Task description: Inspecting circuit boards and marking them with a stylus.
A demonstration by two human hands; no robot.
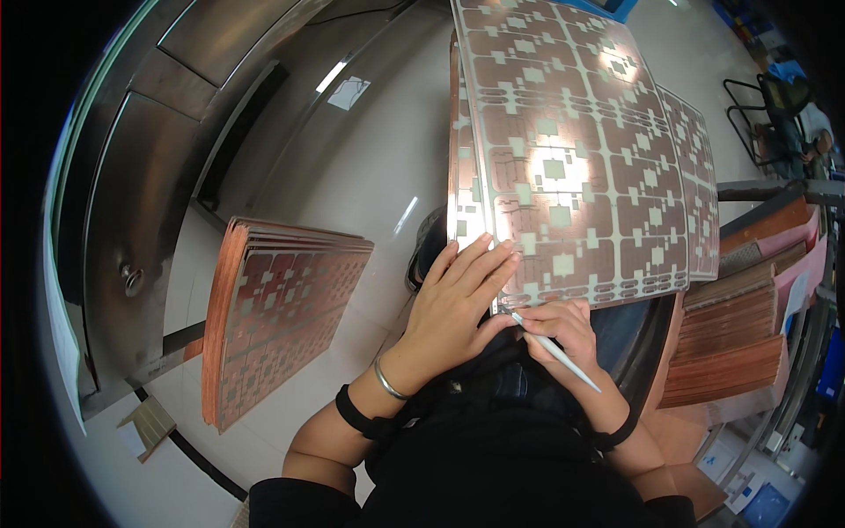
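A large copper-patterned circuit board panel (576, 158) lies in front of me, with light glaring off its surface. My left hand (458, 295) rests fingers outstretched over its lower left edge, the thumb pointing at the near corner. A narrow pale strip (480, 158) runs along that left edge, partly under my fingers; I cannot tell whether it is separate from the panel. My right hand (568, 330) pinches a slim white pen-shaped tool (556, 354). Its dark tip is at the panel's near left corner, close to my left thumb, and its tapered end points back toward me.
A stack of copper-edged panels (286, 308) stands at the left. At the right are layered copper-coloured boards (726, 361) with pink sheets. Another panel (697, 176) shows behind the large one. A metal cabinet (145, 194) stands far left; a person (805, 132) sits at the upper right.
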